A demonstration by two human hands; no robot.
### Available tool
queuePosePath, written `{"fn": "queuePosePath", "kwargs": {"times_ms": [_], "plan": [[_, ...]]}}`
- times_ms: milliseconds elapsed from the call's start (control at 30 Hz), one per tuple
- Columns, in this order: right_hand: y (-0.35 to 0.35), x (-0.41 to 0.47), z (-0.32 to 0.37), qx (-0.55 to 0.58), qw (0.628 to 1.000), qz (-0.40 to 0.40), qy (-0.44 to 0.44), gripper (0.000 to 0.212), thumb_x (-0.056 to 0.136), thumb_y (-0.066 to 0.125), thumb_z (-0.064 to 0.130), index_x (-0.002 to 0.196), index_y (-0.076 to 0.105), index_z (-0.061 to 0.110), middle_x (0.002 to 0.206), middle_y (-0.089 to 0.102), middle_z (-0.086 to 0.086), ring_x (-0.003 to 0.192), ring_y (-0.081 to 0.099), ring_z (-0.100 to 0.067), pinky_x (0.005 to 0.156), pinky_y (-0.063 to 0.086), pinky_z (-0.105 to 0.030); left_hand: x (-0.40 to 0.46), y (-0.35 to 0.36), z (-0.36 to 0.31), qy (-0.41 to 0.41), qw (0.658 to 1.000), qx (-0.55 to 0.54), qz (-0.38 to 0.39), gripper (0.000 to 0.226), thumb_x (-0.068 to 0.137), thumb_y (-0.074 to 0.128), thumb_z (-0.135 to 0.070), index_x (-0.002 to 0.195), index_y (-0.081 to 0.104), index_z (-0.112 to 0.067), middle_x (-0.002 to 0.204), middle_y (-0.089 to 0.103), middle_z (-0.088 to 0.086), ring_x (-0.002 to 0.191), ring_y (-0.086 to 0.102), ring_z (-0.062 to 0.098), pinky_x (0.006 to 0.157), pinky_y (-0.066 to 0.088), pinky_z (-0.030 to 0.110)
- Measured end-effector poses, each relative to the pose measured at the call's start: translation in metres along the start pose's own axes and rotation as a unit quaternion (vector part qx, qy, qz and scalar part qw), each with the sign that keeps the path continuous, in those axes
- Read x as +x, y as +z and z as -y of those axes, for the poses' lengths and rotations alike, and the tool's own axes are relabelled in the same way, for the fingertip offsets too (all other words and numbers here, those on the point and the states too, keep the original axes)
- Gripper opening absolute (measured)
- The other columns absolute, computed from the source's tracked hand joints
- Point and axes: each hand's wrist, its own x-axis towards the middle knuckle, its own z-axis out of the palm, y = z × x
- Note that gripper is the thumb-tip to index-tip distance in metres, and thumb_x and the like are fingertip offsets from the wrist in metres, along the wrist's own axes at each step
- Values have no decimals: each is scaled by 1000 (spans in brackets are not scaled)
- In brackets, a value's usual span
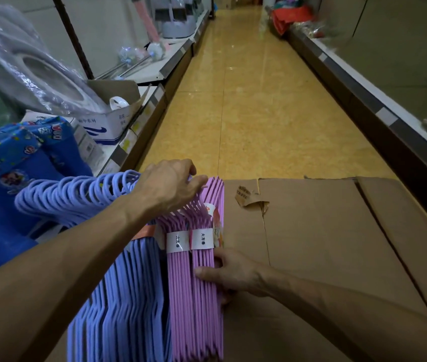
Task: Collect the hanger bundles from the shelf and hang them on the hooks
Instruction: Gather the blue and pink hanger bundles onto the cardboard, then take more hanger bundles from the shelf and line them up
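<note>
left hand (170,185) reaches forward, fingers curled downward; right hand (229,274) lies low, thumb extended leftward
</note>
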Motion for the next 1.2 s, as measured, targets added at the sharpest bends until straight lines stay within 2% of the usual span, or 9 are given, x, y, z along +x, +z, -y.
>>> {"fn": "queuePosePath", "kwargs": {"times_ms": [67, 200, 367, 500, 833, 967, 1067, 1133, 1200], "plan": [[-5, -6, 2, -34, 999, -23, 11, 26, 95, 63, 39, 111, 56, 19, 108, 68, -2, 81, 69, -12, 60, 56, -25, 1, -7, -6, 13, 1000, -27, -9, 49, 97, 43, -55, 123, 60, -17, 121, 67, 5, 105, 62, 23, 92, 49, 43], [-18, -29, 5, -106, 992, -67, 14, 19, 96, 60, 41, 91, 55, 24, 91, 60, 6, 72, 60, -6, 56, 49, -19, 0, -13, -24, 59, 994, -78, -42, 37, 99, 47, -45, 119, 63, -18, 124, 65, 1, 107, 59, 20, 87, 47, 36], [-45, -77, 2, -155, 982, -105, -20, 30, 96, 62, 36, 108, 62, 8, 91, 62, -7, 71, 58, -16, 56, 51, -31, -4, -19, -66, 128, 977, -160, -65, 31, 98, 51, -39, 112, 69, -18, 107, 69, -5, 95, 60, 9, 81, 46, 27], [-77, -127, -3, -162, 976, -142, -21, 32, 96, 60, 39, 112, 63, 11, 97, 63, -6, 78, 60, -17, 55, 51, -28, -10, -30, -107, 179, 960, -201, -74, 20, 97, 54, -32, 106, 70, -24, 96, 69, -13, 89, 60, -6, 74, 43, 8], [-143, -245, -7, -144, 954, -262, -6, 27, 101, 53, 33, 119, 63, 16, 99, 66, -3, 82, 63, -13, 72, 59, -34, -2, -45, -230, 209, 892, -396, -54, 17, 93, 54, -39, 105, 67, -37, 97, 70, -21, 93, 66, -4, 83, 53, 32], [-181, -304, -15, -162, 916, -367, -20, 20, 100, 55, 29, 113, 66, 18, 94, 67, 0, 82, 68, -15, 66, 59, -29, -9, -39, -283, 243, 855, -457, -36, 17, 95, 56, -28, 106, 68, -33, 97, 72, -13, 94, 68, 4, 82, 53, 31], [-219, -345, -24, -187, 856, -482, -14, 15, 95, 60, 29, 103, 69, 20, 90, 69, 0, 82, 68, -16, 72, 61, -37, -13, -32, -320, 265, 837, -479, -23, 16, 95, 57, -25, 105, 68, -31, 95, 72, -12, 92, 68, 5, 80, 52, 27], [-246, -368, -32, -209, 816, -539, 25, 17, 94, 61, 35, 105, 67, 23, 97, 69, 4, 87, 65, -10, 81, 57, -36, -11, -28, -341, 266, 826, -496, -24, 16, 94, 58, -23, 104, 68, -30, 94, 72, -11, 91, 69, 7, 78, 52, 27], [-273, -386, -41, -198, 795, -570, 67, 25, 93, 62, 41, 110, 60, 23, 100, 66, 4, 85, 64, -10, 75, 56, -32, -6, -26, -361, 262, 818, -511, -23, 16, 95, 58, -22, 104, 68, -30, 93, 72, -11, 91, 68, 7, 77, 53, 27]]}}
